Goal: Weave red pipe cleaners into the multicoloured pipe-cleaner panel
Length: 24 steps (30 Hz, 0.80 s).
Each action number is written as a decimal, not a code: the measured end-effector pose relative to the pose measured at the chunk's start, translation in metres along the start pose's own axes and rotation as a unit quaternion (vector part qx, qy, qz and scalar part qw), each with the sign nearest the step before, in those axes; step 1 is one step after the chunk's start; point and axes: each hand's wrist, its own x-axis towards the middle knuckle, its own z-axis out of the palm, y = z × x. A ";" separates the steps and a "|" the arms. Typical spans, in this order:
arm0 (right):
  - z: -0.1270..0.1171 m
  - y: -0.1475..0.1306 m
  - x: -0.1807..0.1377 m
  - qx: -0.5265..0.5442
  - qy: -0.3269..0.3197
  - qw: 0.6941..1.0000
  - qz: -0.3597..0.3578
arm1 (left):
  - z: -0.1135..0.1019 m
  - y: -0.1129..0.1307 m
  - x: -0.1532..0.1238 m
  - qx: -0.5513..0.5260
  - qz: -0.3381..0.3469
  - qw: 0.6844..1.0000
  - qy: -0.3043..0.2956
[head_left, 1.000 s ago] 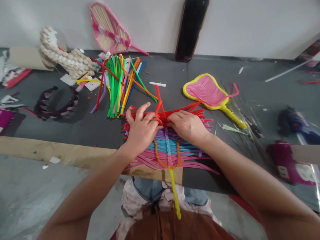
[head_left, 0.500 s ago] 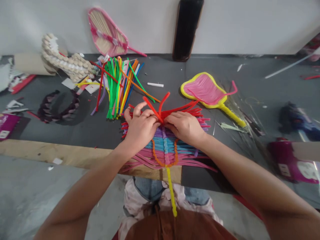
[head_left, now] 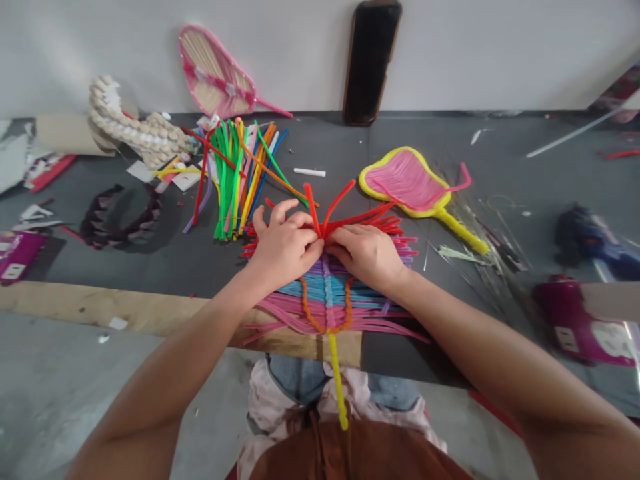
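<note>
Both hands meet at the top of a pipe-cleaner fan lying at the table's front edge. Its rows run pink, blue, purple and red, with an orange curved piece and a yellow stem pointing at my body. My left hand pinches the base of a red pipe cleaner with thumb and index finger; its other fingers are raised. My right hand is closed at the same spot, fingertips on the red pipe cleaner. Two red ends stick up in a V between the hands.
A bundle of coloured pipe cleaners lies behind my left hand. Back right is a pink and yellow fan. A phone and another pink fan lean on the wall. A dark braided headband lies left.
The two red ends have swung to the right and stand more upright, spread wider. Both hands remain pinched at nearly the same place on the fan.
</note>
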 end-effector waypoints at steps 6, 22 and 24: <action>-0.008 0.001 0.002 0.185 0.030 0.981 0.052 | 0.000 0.002 0.000 -0.014 -0.028 0.999 0.003; -0.024 0.012 0.001 0.418 -0.021 0.904 0.085 | 0.007 0.003 -0.002 -0.063 -0.106 0.990 0.076; -0.028 0.016 -0.001 0.428 -0.046 0.901 0.051 | 0.009 0.002 -0.003 -0.057 -0.111 0.989 0.084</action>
